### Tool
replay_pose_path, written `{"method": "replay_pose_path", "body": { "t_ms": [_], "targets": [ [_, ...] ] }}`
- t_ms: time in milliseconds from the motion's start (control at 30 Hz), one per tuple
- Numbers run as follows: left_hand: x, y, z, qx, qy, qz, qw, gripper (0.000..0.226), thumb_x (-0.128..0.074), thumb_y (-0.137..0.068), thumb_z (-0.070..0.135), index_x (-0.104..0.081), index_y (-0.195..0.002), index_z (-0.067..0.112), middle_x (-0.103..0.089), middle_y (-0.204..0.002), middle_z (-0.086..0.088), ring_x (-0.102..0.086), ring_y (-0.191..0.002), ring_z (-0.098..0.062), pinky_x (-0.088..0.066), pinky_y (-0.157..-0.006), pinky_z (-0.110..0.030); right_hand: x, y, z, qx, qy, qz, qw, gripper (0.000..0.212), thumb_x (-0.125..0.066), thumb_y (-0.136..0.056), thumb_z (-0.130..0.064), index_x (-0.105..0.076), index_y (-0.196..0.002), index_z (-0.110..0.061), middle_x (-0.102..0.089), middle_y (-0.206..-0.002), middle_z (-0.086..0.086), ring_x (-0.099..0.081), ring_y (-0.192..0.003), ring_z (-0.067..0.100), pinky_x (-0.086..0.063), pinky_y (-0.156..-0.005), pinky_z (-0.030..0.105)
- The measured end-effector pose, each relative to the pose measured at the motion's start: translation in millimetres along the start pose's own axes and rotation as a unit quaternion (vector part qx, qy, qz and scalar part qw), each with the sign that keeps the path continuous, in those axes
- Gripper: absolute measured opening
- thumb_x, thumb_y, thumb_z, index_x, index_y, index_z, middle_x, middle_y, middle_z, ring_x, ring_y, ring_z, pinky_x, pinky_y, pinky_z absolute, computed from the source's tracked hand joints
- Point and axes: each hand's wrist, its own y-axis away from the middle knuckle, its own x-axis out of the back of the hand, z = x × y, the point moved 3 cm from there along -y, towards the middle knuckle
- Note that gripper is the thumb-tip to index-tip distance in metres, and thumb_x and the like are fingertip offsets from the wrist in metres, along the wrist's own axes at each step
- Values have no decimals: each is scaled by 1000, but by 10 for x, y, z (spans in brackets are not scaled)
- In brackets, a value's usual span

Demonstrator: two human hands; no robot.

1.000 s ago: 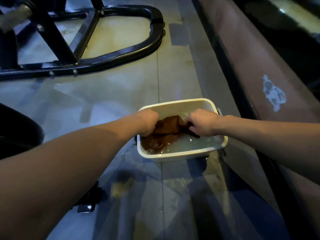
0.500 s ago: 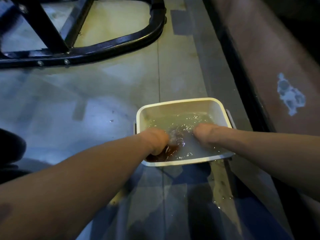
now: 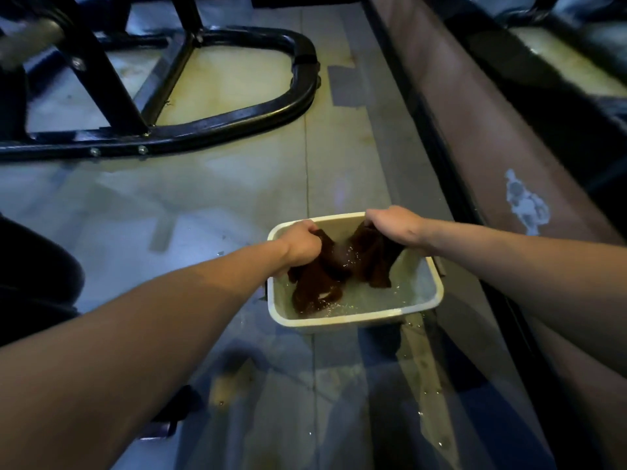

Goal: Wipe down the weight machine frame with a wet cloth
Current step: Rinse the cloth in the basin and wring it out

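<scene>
A white tub (image 3: 353, 318) of water sits on the floor (image 3: 203, 205). Above it, the left hand (image 3: 300, 247) and right hand (image 3: 393, 225) each grip an end of a dark brown cloth (image 3: 339, 266), its middle sagging into the water. Beyond the tub lies the black machine frame (image 3: 237, 117).

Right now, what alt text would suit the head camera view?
Two bare hands, left hand and right hand, lift a dripping brown cloth from a water-filled white basin on the floor. A black weight machine frame sits beyond, upper left.
</scene>
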Motion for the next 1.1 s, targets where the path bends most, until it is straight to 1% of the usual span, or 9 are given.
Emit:
{"method": "replay_pose_path", "body": {
  "t_ms": [167,300,367,467,600,700,867,1000,1100],
  "targets": [
    [237,135,137,-40,83,80,993,18,-45,-99,9,-62,-101,15,-64,-83,-7,-62,-71,-20,-49,-50,-19,287,173,-220,27,-95,71,993,21,-50,-89,-38,-51,-81,-18,-45,-78,7,-44,-71,23,-35,-66,36],
    [279,121,86,-50,50,86,994,17,-47,-100,14,-64,-97,14,-64,-82,-8,-60,-71,-20,-47,-57,-26,334,195,-202,26,-88,64,994,21,-48,-89,-37,-48,-80,-19,-43,-79,7,-43,-72,23,-34,-67,36],
    [201,112,27,-50,-3,63,997,17,-48,-98,11,-64,-100,15,-63,-81,-6,-60,-74,-24,-45,-57,-25,244,175,-121,30,-19,43,998,28,-49,-96,-34,-58,-79,-13,-53,-80,9,-50,-72,23,-38,-64,34],
    [32,106,-22,-75,-165,10,983,34,-51,-94,6,-52,-126,18,-63,-104,-8,-63,-94,-30,-48,-70,-28,29,83,49,62,175,2,983,29,-51,-101,-26,-71,-99,-6,-68,-104,12,-63,-95,27,-49,-79,34],
    [-251,44,-121,-89,-247,-58,963,60,-61,-90,2,-31,-139,18,-62,-109,-16,-62,-101,-36,-54,-81,-41,-303,40,243,97,375,-72,919,21,-57,-93,-12,-67,-111,-15,-67,-113,8,-64,-103,28,-55,-91,39],
    [-399,-104,-254,-43,-299,-108,947,81,-70,-93,26,-17,-151,9,-61,-130,-19,-60,-118,-37,-51,-95,-40,-518,-30,370,103,469,-126,868,22,-64,-90,-11,-70,-111,-14,-71,-112,8,-68,-101,28,-54,-81,33],
    [-559,-240,-358,-49,-415,-148,896,44,-69,-95,21,-56,-134,5,-62,-132,-14,-62,-119,-32,-51,-98,-38,-741,-121,558,91,510,-161,840,38,-69,-90,-6,-62,-127,-9,-67,-123,10,-67,-111,29,-52,-87,33],
    [-601,-287,-400,-105,-500,-159,845,38,-61,-98,10,-58,-136,9,-61,-133,-12,-62,-119,-33,-51,-98,-41,-752,-218,606,71,488,-153,856,43,-74,-86,-7,-62,-127,-10,-63,-128,9,-63,-118,29,-52,-101,37],
    [-554,-335,-382,-117,-507,-139,842,34,-58,-98,9,-61,-132,11,-62,-130,-12,-62,-118,-33,-53,-98,-44,-712,-223,575,61,460,-130,876,38,-71,-89,-9,-63,-126,-11,-62,-129,7,-61,-120,28,-51,-102,36]
  ]
}}
